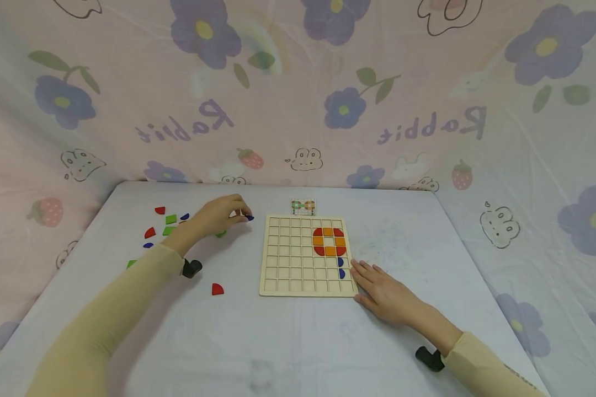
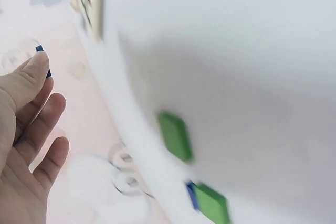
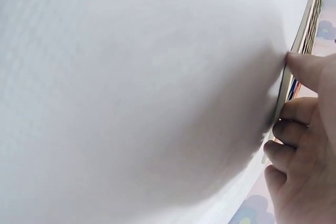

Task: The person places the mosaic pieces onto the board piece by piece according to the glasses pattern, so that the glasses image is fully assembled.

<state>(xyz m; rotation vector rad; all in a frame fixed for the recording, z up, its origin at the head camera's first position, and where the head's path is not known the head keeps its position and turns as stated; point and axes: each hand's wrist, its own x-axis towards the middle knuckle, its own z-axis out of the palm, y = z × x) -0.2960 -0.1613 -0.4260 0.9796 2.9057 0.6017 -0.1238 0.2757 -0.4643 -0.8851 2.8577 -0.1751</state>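
Observation:
My left hand [image 1: 222, 214] pinches a small blue half-round tile [image 1: 250, 218] between thumb and fingertips, to the left of the wooden grid board [image 1: 290, 291]. In the left wrist view the same blue tile [image 2: 39, 49] shows edge-on, while the other fingers hang loosely bent. My right hand [image 1: 384, 292] lies with its fingers stretched out against the board's right edge. On the board, red and orange tiles [image 1: 330, 251] form a ring in the upper right. Below that ring sit two blue half-round tiles [image 1: 341, 274], one above the other, in the same column.
A small pattern card [image 1: 303, 207] lies just behind the board. Loose red, green and blue tiles [image 1: 171, 219] are scattered at the left around the left forearm. One red quarter-round tile [image 1: 218, 289] lies nearer the front. A patterned curtain [image 1: 298, 99] hangs behind the white table.

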